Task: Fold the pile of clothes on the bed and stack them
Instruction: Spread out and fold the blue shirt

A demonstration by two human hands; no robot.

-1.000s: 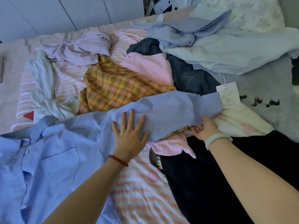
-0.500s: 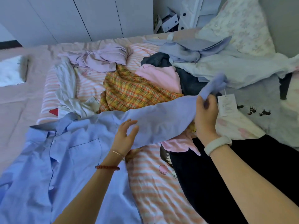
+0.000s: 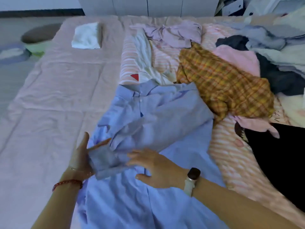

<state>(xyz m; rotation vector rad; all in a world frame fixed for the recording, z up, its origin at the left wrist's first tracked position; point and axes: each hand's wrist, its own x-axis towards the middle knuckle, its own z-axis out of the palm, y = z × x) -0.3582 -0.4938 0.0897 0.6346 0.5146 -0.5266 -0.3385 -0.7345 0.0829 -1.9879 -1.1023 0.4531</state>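
A light blue button shirt (image 3: 158, 116) lies face up on the bed, collar away from me. Its sleeve (image 3: 105, 161) is folded across the chest toward the left. My left hand (image 3: 80, 157) holds the cuff end of that sleeve at the shirt's left edge, thumb up and fingers under the cloth. My right hand (image 3: 155, 167) lies flat on the shirt front with fingers spread, pressing the sleeve down. A folded white garment (image 3: 86, 36) rests at the far left of the bed.
Unfolded clothes lie to the right: a yellow plaid garment (image 3: 222, 86), a pink one (image 3: 237, 58), a lilac one (image 3: 175, 33), a white one (image 3: 145, 63), dark cloth (image 3: 280, 156) and pale blue pieces (image 3: 270, 37). A pink sheet (image 3: 54, 96) covers the left of the bed.
My right hand carried the sleeve from the right side across the shirt front and laid it down. My left hand took its cuff end. The view swung left.
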